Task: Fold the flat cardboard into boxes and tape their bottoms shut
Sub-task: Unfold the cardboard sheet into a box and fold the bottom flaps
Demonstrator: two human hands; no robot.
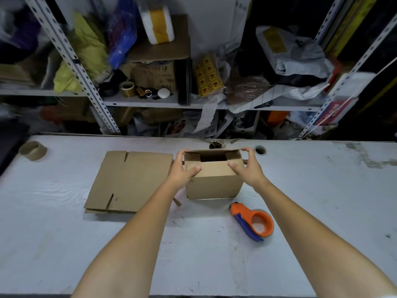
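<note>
Between the two hands, in the view from the head, the box (212, 183) sat on the table (64, 244), opened up into its shape. The left hand (182, 171) held its left side and the right hand (249, 171) held its right side. Both hands were curled round the top edges. The fingers hooked over the far flap, and the thumbs lay on the near flap and pushed it down flat. A small side flap was folded in next to the left hand. A dark gap showed in the middle, so the top was not closed yet.

I think this was the flap-folding step. The side facing up was likely the bottom that needs tape. Next, the far flap would have to come down to meet the near one with no gap. Then one hand would have to keep them shut while the other let go.

Just behind the right wrist, closer to the person, lay the orange tape dispenser (253, 220), within easy reach of that hand. Just left of the left hand lay the flat cardboard (131, 181), waiting to be folded. Far off to the left of both hands sat an empty tape roll (32, 150). Past the hands, behind the table, stood messy shelves (150, 102).
</note>
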